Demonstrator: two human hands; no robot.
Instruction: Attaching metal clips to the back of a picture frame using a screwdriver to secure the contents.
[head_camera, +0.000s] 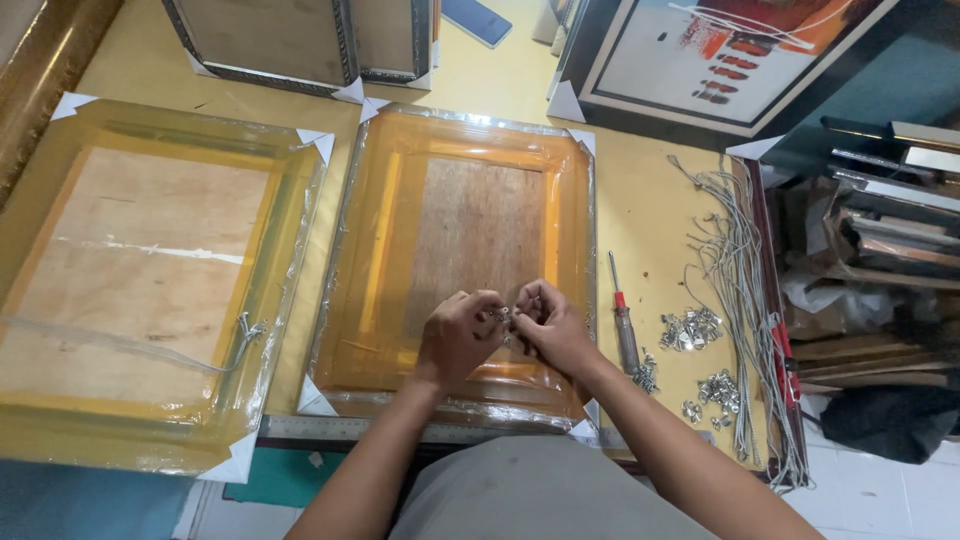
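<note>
Together, left hand (458, 335) and right hand (548, 322) pinch small metal hardware (503, 315) over the wrapped frame (465, 250)

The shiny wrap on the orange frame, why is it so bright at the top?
In the head view, light from above glares off the plastic wrap along the top edge of the middle frame; the left hand and right hand look sharp, with soft shadows.

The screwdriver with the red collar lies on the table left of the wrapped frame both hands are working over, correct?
Not quite: the head view shows the screwdriver lying right of the wrapped frame, not left. Both the left hand and right hand are over that frame.
</note>
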